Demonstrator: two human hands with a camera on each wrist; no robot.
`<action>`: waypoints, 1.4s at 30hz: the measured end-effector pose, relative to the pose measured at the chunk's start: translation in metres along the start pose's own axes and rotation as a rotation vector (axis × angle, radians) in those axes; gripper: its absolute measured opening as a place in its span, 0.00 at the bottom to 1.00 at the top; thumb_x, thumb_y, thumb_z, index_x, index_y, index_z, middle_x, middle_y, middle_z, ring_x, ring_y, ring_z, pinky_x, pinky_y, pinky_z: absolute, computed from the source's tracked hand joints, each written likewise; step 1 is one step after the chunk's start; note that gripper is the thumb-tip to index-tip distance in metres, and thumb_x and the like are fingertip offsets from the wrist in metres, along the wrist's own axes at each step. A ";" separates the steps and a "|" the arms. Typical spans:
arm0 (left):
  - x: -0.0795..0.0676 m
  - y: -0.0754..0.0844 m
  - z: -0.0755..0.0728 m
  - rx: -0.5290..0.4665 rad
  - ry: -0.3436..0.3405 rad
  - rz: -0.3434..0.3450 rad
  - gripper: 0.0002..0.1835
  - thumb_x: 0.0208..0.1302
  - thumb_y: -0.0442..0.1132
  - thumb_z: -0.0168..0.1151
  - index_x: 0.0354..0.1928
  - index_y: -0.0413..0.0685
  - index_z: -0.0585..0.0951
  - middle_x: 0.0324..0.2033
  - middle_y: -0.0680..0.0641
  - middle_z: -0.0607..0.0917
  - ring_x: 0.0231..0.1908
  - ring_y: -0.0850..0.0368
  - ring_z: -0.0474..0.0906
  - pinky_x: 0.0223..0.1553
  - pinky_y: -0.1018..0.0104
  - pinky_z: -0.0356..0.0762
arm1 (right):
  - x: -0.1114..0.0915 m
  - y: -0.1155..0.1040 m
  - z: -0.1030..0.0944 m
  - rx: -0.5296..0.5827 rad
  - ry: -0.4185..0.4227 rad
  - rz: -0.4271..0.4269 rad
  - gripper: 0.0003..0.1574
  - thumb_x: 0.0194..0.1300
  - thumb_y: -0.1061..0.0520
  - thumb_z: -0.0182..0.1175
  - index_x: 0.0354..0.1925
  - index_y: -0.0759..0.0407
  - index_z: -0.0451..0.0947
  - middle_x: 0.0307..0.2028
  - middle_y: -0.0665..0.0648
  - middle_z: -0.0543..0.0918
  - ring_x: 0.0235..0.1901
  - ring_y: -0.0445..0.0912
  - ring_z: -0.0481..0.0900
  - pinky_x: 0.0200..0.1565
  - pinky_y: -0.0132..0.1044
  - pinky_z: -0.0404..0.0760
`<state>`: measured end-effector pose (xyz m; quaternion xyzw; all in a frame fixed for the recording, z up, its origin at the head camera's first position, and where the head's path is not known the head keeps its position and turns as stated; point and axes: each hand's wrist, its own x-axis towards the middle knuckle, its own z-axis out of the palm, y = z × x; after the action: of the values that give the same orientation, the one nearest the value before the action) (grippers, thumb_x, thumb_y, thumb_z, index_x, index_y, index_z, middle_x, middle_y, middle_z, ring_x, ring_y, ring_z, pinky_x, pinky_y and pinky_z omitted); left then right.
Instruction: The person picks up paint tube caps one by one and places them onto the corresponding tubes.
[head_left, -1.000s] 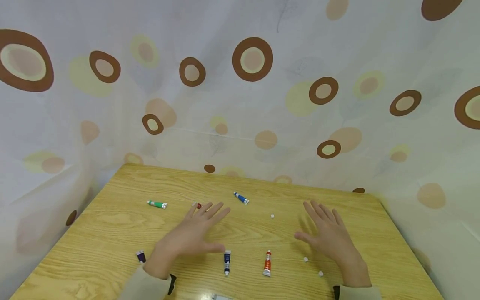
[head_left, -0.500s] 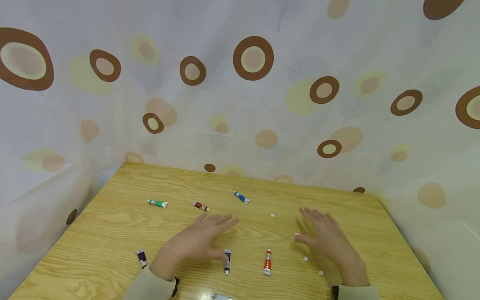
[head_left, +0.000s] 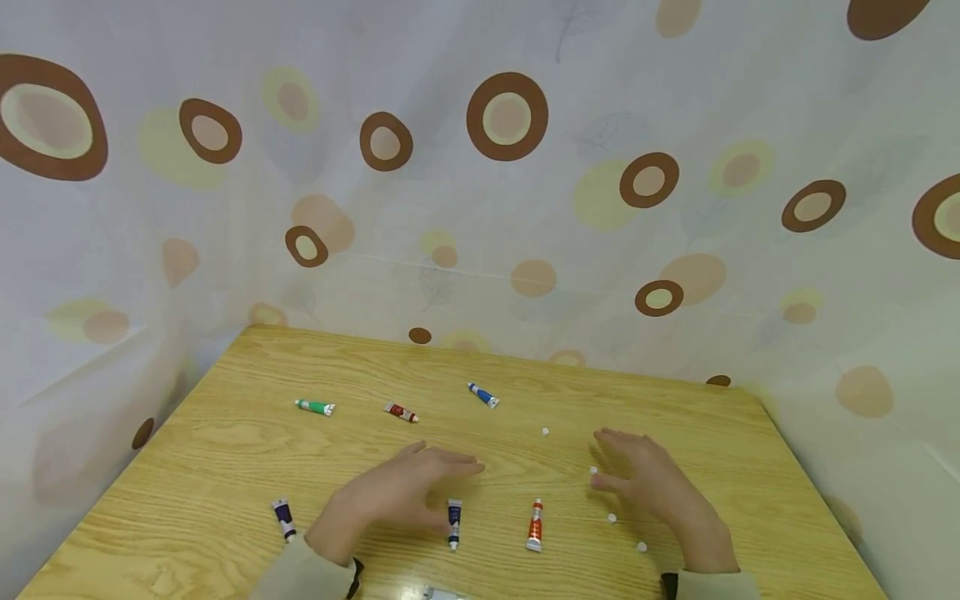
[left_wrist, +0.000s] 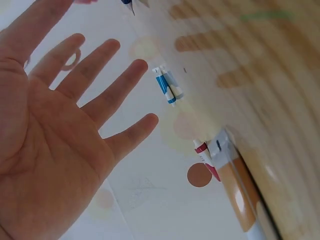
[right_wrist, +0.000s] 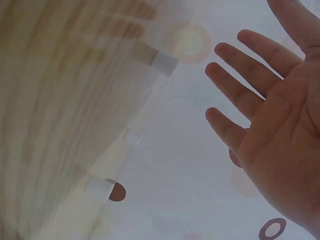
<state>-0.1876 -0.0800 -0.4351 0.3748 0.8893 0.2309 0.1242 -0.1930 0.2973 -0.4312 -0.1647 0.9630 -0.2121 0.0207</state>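
My left hand (head_left: pixel 393 498) holds nothing over the wooden table, thumb and fingers spread apart. Its thumb is beside a dark blue paint tube (head_left: pixel 454 525); whether they touch I cannot tell. Fingers are extended in the left wrist view, where the palm (left_wrist: pixel 55 145) shows bare. On the right, my right hand (head_left: pixel 651 487) is also free of any object, with straight fingers in the right wrist view (right_wrist: pixel 285 120). Near its thumb lies a small white cap (head_left: pixel 593 471), and two more, a nearer cap (head_left: pixel 612 518) and another cap (head_left: pixel 642 547), lie below. A red paint tube (head_left: pixel 535 525) lies between the hands.
Farther back lie a green tube (head_left: pixel 315 408), a dark red tube (head_left: pixel 402 412), a blue tube (head_left: pixel 482 395) and a white cap (head_left: pixel 545 432). A purple tube (head_left: pixel 283 518) is left of my left wrist. Another tube (head_left: pixel 441 594) is cut off at the bottom. A patterned curtain (head_left: pixel 450 208) surrounds the table (head_left: pixel 217 467).
Both hands have moved toward me and lower in view, the left also rightward, uncovering the dark red tube, more of the purple one and a white cap by the right thumb.
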 end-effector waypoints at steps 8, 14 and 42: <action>0.001 0.002 0.002 0.006 -0.027 0.015 0.40 0.59 0.40 0.76 0.74 0.60 0.73 0.72 0.57 0.74 0.73 0.57 0.70 0.78 0.37 0.54 | 0.001 0.000 0.001 0.141 -0.127 0.086 0.45 0.66 0.45 0.70 0.73 0.63 0.68 0.71 0.68 0.73 0.71 0.69 0.68 0.68 0.67 0.70; 0.002 0.002 0.004 0.015 -0.037 0.019 0.37 0.59 0.40 0.76 0.72 0.60 0.75 0.70 0.59 0.77 0.72 0.57 0.72 0.78 0.37 0.56 | -0.001 0.003 0.002 0.218 -0.173 0.122 0.44 0.67 0.47 0.69 0.74 0.61 0.68 0.67 0.64 0.78 0.68 0.65 0.73 0.65 0.64 0.74; 0.001 0.000 0.006 0.068 -0.028 0.039 0.24 0.58 0.37 0.77 0.56 0.65 0.87 0.49 0.63 0.85 0.53 0.65 0.77 0.66 0.59 0.73 | 0.004 0.009 0.005 0.275 -0.199 0.055 0.24 0.66 0.59 0.69 0.58 0.66 0.80 0.47 0.56 0.83 0.44 0.43 0.79 0.43 0.32 0.81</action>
<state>-0.1864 -0.0772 -0.4410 0.3994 0.8873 0.1976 0.1191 -0.1988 0.3018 -0.4393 -0.1543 0.9223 -0.3238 0.1441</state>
